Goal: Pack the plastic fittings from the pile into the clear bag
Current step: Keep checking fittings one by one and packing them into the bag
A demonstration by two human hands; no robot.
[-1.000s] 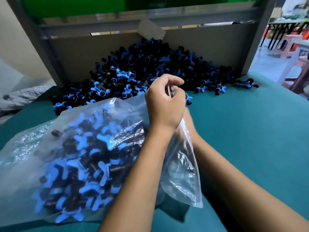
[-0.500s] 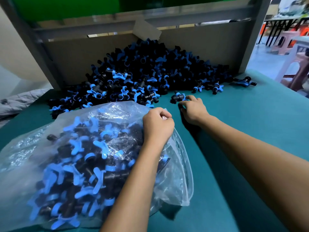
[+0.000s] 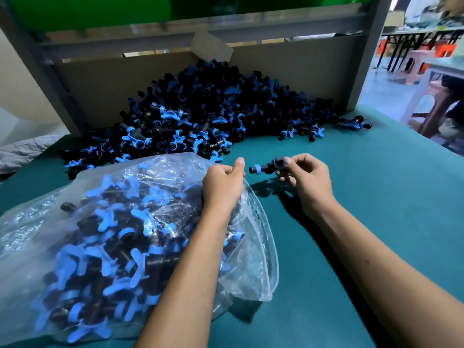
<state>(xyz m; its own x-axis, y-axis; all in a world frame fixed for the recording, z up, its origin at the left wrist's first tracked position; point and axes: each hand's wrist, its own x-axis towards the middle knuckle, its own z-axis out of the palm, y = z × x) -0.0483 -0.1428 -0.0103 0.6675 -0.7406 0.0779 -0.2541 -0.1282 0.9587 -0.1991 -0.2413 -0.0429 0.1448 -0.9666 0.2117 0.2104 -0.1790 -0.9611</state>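
Observation:
A big pile of black and blue plastic fittings [image 3: 206,114] lies against the back board of the green table [image 3: 364,197]. The clear bag [image 3: 82,237], stuffed with several fittings, lies at the front left. My left hand [image 3: 222,183] grips the bag's upper edge by its mouth, which faces right. Just right of it, a little above the table, my right hand [image 3: 305,177] pinches one black fitting with a blue ring [image 3: 267,167] between its fingertips. The fitting sits close to the bag's mouth, outside it.
A cardboard back board [image 3: 288,64] and grey metal frame [image 3: 369,51] close off the far side. A few loose fittings [image 3: 354,123] lie at the pile's right end. Pink stools [image 3: 416,66] and another table stand beyond the right edge.
My right hand picked a fitting off the table near the pile and drew it back toward the bag's mouth. My left hand lowered with the bag's edge and stays gripping it.

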